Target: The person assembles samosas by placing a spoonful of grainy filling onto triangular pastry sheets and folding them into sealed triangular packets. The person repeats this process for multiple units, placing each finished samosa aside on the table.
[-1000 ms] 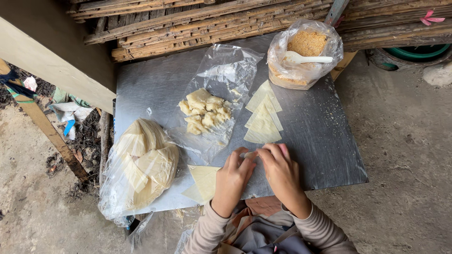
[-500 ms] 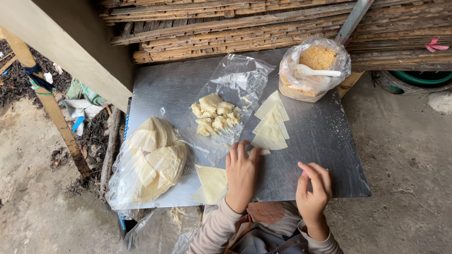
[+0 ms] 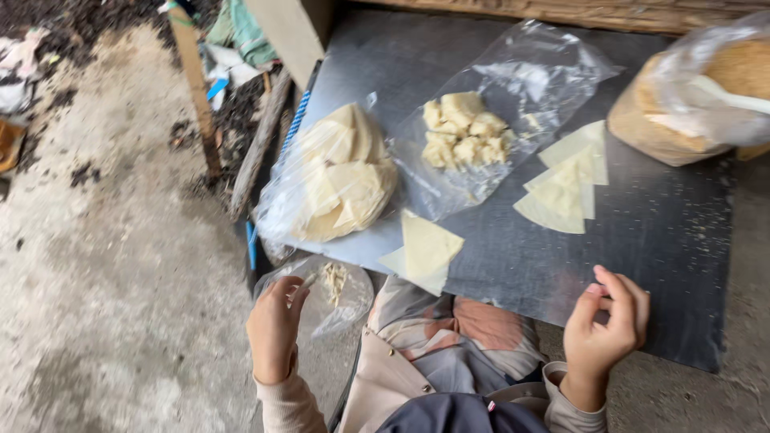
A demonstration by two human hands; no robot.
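A person is sitting at a dark metal sheet (image 3: 642, 265). The left hand (image 3: 273, 329) is reaching down beside the sheet's near left corner, its fingertips pinching the rim of a small clear plastic bag (image 3: 333, 293) holding pale scraps. The right hand (image 3: 603, 333) is hovering over the sheet's near edge, fingers curled loosely, thumb meeting fingertips, holding nothing visible. A folded pale wrapper (image 3: 425, 250) is lying between the hands, apart from both. Behind it are sitting a bag of wrappers (image 3: 341, 180) and dough pieces (image 3: 465, 136).
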